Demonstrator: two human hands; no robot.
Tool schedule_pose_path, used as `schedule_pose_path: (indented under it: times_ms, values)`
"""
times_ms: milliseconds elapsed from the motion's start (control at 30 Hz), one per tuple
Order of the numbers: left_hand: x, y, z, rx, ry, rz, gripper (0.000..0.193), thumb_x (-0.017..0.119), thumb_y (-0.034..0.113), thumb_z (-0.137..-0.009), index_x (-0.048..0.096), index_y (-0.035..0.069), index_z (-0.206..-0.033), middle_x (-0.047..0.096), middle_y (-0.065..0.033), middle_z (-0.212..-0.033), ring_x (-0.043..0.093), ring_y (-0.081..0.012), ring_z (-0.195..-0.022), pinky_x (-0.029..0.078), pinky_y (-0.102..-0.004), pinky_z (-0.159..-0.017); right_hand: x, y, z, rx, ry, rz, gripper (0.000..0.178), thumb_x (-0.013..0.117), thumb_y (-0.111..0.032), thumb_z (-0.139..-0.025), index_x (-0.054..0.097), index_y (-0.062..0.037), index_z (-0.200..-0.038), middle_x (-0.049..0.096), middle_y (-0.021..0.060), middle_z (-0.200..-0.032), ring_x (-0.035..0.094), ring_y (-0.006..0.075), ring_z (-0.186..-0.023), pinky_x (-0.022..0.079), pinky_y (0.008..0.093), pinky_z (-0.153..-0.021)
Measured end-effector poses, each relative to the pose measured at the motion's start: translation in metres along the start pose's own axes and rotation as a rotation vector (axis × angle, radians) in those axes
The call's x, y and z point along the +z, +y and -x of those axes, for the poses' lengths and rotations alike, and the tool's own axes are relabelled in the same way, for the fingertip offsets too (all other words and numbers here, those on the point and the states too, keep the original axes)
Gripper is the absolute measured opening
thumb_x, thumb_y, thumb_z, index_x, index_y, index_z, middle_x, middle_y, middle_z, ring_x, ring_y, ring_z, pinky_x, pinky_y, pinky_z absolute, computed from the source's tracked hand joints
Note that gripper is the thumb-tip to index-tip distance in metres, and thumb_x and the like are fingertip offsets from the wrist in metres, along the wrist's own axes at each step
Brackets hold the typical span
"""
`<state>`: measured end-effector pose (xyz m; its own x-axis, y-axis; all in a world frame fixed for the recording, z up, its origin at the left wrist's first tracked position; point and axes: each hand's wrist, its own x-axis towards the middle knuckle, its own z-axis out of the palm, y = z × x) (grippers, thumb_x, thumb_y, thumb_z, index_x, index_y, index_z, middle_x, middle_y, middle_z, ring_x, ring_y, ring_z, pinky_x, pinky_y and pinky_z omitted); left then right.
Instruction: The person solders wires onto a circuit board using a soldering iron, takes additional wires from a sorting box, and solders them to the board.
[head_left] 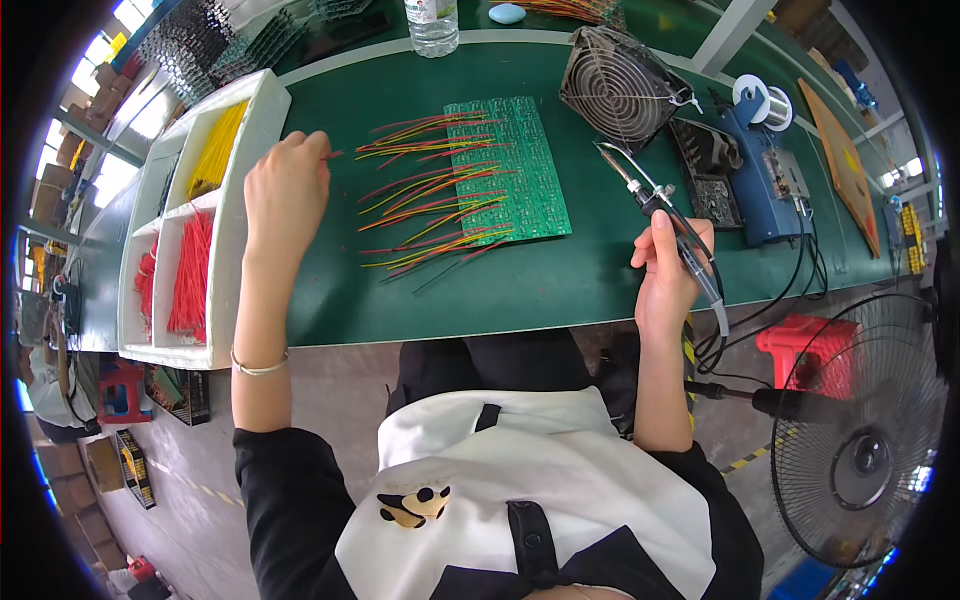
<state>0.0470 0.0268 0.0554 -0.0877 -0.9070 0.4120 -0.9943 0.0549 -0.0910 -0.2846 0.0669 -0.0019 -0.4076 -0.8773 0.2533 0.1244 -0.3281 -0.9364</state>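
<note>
My left hand (288, 195) is closed in front of the white foam box, above the green mat. A short red wire end (335, 155) sticks out from its fingers; the rest of that wire is hidden. My right hand (668, 270) grips a soldering iron (688, 245) with a curved metal feed tube, its tip pointing up and to the left. Between my hands lies a green circuit board panel (535, 170). Rows of red, yellow and dark wires (420, 205) run out from its left side over the mat.
The foam box (222, 285) holds yellow wires (217, 150) and red wires (190, 275) in compartments. A square fan (620, 90), a blue soldering station (765, 180) and a solder spool (765, 103) stand right. Behind is a water bottle (433, 28); a large floor fan (865, 450) stands lower right.
</note>
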Motion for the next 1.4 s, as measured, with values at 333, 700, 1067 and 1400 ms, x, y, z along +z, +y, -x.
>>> schedule_pose_path:
  times_ms: [333, 700, 1067, 1400]
  values:
    - [0.030, -0.041, 0.009, -0.135, -0.044, 0.030, 0.008, 0.057, 0.008, -0.073, 0.062, 0.011, -0.079, 0.063, -0.0097, -0.077, 0.062, -0.0297, -0.072, 0.049, -0.0406, -0.064, 0.001, -0.002, 0.002, 0.006, -0.001, 0.034, 0.017, 0.061, -0.012, -0.086, 0.046, -0.0051, -0.084, 0.054, 0.0059, -0.064, 0.047, 0.0092, -0.049, 0.039, 0.0205, -0.047]
    - [-0.002, 0.076, 0.010, 0.389, 0.021, 0.701, 0.008, 0.060, 0.002, -0.073, 0.060, 0.005, -0.080, 0.059, -0.0078, -0.079, 0.059, -0.0252, -0.071, 0.048, -0.0347, -0.061, 0.007, -0.003, 0.026, 0.039, -0.078, -0.008, 0.020, 0.060, -0.010, -0.085, 0.041, -0.0041, -0.082, 0.053, 0.0091, -0.060, 0.047, 0.0106, -0.043, 0.037, 0.0207, -0.039]
    - [0.037, 0.108, 0.010, 0.307, 0.010, 0.967, 0.009, 0.066, 0.003, -0.071, 0.068, 0.006, -0.079, 0.058, -0.0071, -0.070, 0.057, -0.0210, -0.062, 0.047, -0.0307, -0.056, 0.002, -0.007, 0.037, 0.068, -0.188, 0.041, 0.026, 0.065, -0.009, -0.082, 0.040, -0.0030, -0.079, 0.058, 0.0111, -0.058, 0.052, 0.0100, -0.041, 0.040, 0.0202, -0.039]
    - [0.042, 0.103, 0.013, 0.264, -0.053, 1.038, 0.013, 0.066, -0.003, -0.072, 0.068, 0.003, -0.083, 0.056, -0.0050, -0.070, 0.053, -0.0111, -0.056, 0.044, -0.0233, -0.051, 0.002, -0.006, 0.038, 0.062, -0.221, 0.076, 0.026, 0.064, -0.007, -0.082, 0.039, -0.0034, -0.079, 0.057, 0.0106, -0.059, 0.053, 0.0096, -0.043, 0.040, 0.0198, -0.037]
